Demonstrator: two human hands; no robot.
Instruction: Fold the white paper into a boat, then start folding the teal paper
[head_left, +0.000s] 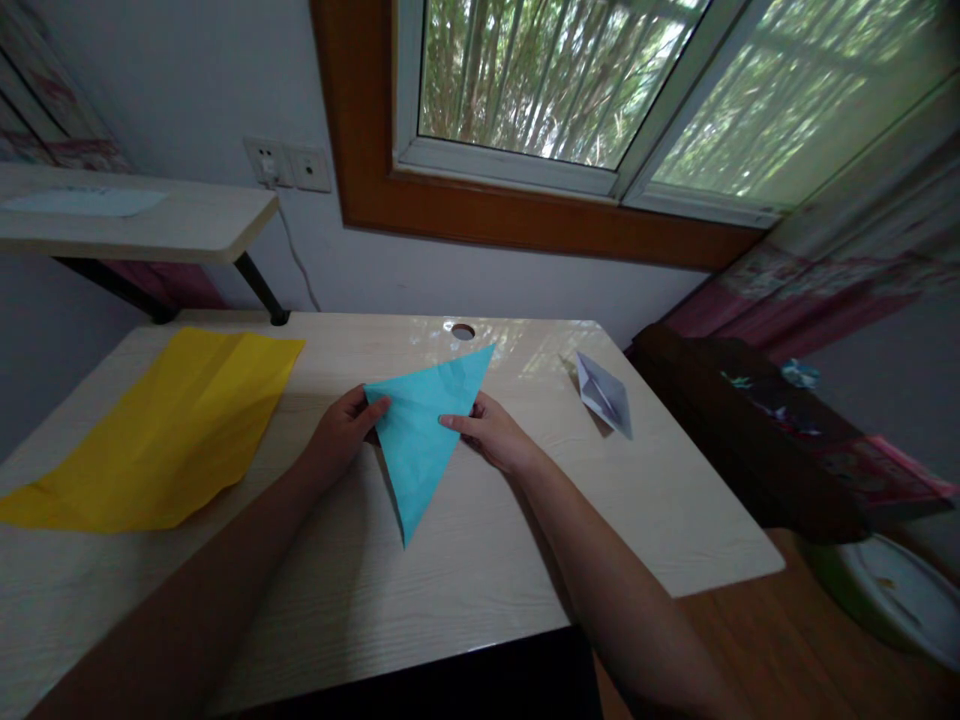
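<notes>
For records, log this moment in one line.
left hand: holds blue paper by corner; right hand: by edge; yellow sheet: at left; folded paper: at right

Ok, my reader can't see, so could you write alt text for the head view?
A person's left hand and right hand hold a turquoise paper triangle over a pale desk. Yellow paper lies to the left, folded pale paper to the right; beyond is a window.

L hand (346, 428) & R hand (495, 432): most fingers partly hidden behind blue paper (420, 425). Yellow sheet (172, 430) & shelf (210, 215) cut by L edge; window (555, 80) by top; round tub (881, 565) by R; black thing (480, 685) by btm, can't ID. Small items (800, 374) on dark cabinet (697, 410) too blurry to tell. White paper's (86, 202) marks illegible.
</notes>
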